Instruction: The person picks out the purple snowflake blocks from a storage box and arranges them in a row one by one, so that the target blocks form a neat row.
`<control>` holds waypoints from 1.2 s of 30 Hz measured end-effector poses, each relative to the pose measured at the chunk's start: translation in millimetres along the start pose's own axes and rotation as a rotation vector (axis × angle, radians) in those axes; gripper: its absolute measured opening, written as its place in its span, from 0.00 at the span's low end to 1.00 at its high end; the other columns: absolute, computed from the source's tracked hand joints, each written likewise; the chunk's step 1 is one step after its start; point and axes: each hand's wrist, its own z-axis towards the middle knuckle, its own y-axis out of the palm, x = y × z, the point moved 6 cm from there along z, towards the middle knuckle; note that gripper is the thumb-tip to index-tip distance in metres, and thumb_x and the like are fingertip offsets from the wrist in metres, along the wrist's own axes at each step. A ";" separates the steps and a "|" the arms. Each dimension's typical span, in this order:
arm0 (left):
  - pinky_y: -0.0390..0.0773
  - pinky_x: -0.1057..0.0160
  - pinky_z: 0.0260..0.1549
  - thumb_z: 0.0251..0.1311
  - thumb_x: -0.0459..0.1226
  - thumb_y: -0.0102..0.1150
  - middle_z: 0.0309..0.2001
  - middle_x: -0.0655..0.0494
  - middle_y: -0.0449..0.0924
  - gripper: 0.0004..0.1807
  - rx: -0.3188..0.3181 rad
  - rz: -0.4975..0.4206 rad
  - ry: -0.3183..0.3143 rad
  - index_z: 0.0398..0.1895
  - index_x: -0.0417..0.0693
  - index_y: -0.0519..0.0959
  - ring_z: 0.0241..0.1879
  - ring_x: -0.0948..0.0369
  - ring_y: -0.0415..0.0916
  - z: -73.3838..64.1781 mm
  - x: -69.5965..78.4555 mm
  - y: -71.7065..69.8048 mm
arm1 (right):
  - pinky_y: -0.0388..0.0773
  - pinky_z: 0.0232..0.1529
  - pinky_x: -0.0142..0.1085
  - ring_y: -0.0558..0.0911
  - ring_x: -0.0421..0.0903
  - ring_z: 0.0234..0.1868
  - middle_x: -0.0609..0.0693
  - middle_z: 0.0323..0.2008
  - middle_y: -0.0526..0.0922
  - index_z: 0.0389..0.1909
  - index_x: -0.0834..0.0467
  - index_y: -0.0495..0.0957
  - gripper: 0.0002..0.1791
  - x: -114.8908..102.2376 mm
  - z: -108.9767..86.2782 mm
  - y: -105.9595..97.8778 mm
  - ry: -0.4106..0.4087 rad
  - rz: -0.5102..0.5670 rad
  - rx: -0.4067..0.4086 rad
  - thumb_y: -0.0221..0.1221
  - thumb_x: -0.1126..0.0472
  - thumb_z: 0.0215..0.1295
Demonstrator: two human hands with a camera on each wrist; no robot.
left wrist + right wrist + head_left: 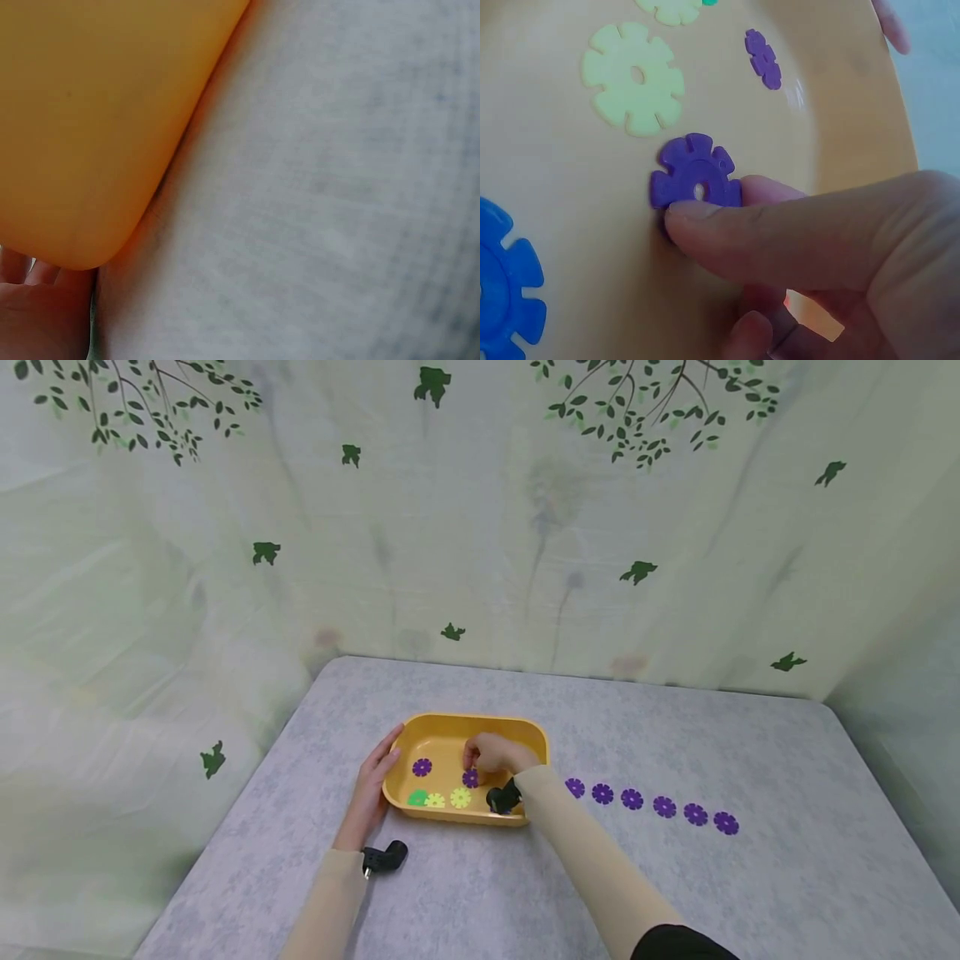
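A yellow tray (471, 718) lies on the table, and my left hand (369, 785) grips its left side, thumb at the rim. In the left wrist view the tray's outer wall (97, 127) covers most of those fingers. Inside the tray, my right hand (497, 753) pinches a purple notched plastic disc (697, 172) between thumb and forefinger. Nearby in the tray lie another purple disc (422, 767), yellow discs (461, 797), a green disc (417, 797) and a blue disc (506, 281), which the right wrist view shows only partly.
To the right of the tray, several purple discs (632, 799) form a slanting row on the grey table (750, 752). A pale curtain with leaf prints (480, 543) hangs behind the table's far edge.
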 end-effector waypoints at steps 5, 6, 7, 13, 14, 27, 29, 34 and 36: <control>0.56 0.65 0.66 0.74 0.39 0.43 0.73 0.57 0.54 0.26 -0.004 0.011 -0.003 0.73 0.48 0.60 0.70 0.62 0.50 -0.5 0.2 1.7 | 0.68 0.26 0.30 0.70 0.44 0.28 0.49 0.27 0.75 0.28 0.60 0.77 0.09 2.3 -0.5 0.0 0.019 -0.003 0.011 0.58 0.77 0.54; 0.56 0.65 0.66 0.74 0.39 0.43 0.73 0.57 0.54 0.26 -0.003 0.010 -0.004 0.73 0.48 0.60 0.70 0.62 0.50 -0.4 0.2 1.7 | 0.67 0.25 0.29 0.70 0.44 0.27 0.49 0.27 0.75 0.27 0.60 0.76 0.09 2.6 -0.3 -0.3 0.017 -0.002 0.014 0.59 0.77 0.53; 0.56 0.65 0.66 0.74 0.39 0.43 0.73 0.57 0.54 0.26 -0.002 0.010 -0.005 0.73 0.48 0.60 0.70 0.62 0.50 -0.2 0.1 1.6 | 0.67 0.25 0.29 0.70 0.43 0.27 0.50 0.27 0.76 0.27 0.59 0.76 0.09 2.9 -0.4 -0.4 0.016 0.007 0.012 0.60 0.77 0.53; 0.56 0.64 0.66 0.74 0.39 0.43 0.73 0.57 0.54 0.26 -0.001 0.012 -0.010 0.73 0.49 0.60 0.70 0.62 0.50 0.5 -0.5 1.8 | 0.69 0.25 0.29 0.71 0.43 0.24 0.53 0.27 0.77 0.28 0.61 0.76 0.07 2.1 -4.6 -5.0 -0.019 0.137 -0.041 0.57 0.76 0.55; 0.56 0.64 0.66 0.74 0.39 0.43 0.73 0.57 0.54 0.25 -0.001 0.010 -0.010 0.73 0.49 0.60 0.70 0.62 0.50 0.5 -0.5 2.1 | 0.70 0.25 0.30 0.72 0.43 0.24 0.52 0.27 0.77 0.29 0.61 0.76 0.06 2.0 -6.3 -7.0 -0.027 0.160 -0.049 0.57 0.75 0.56; 0.59 0.66 0.64 0.73 0.40 0.44 0.73 0.56 0.54 0.26 -0.012 0.006 0.000 0.73 0.48 0.59 0.70 0.60 0.51 -0.3 1.2 0.8 | 0.83 0.37 0.46 0.81 0.45 0.26 0.56 0.32 0.80 0.45 0.67 0.75 0.09 18.7 -46.5 -55.5 -0.163 0.508 -0.018 0.56 0.67 0.65; 0.60 0.66 0.64 0.73 0.40 0.44 0.73 0.56 0.54 0.26 -0.012 0.003 0.003 0.73 0.48 0.59 0.70 0.60 0.51 -0.3 0.8 0.6 | 0.83 0.37 0.44 0.80 0.45 0.26 0.56 0.33 0.79 0.45 0.67 0.75 0.10 26.3 -55.7 -63.4 -0.171 0.514 0.010 0.55 0.67 0.66; 0.59 0.66 0.64 0.73 0.40 0.44 0.73 0.55 0.54 0.26 -0.017 -0.012 0.006 0.73 0.48 0.59 0.70 0.60 0.51 0.2 -0.3 0.6 | 0.83 0.37 0.41 0.80 0.47 0.28 0.55 0.34 0.78 0.46 0.66 0.74 0.11 58.1 -79.0 -80.2 -0.132 0.529 0.106 0.55 0.65 0.66; 0.58 0.65 0.65 0.74 0.39 0.44 0.73 0.55 0.53 0.26 -0.022 -0.016 0.008 0.73 0.48 0.59 0.70 0.60 0.51 0.1 -0.2 0.7 | 0.83 0.38 0.42 0.80 0.48 0.29 0.56 0.35 0.79 0.47 0.66 0.73 0.11 74.7 -89.0 -85.0 -0.105 0.543 0.143 0.55 0.65 0.67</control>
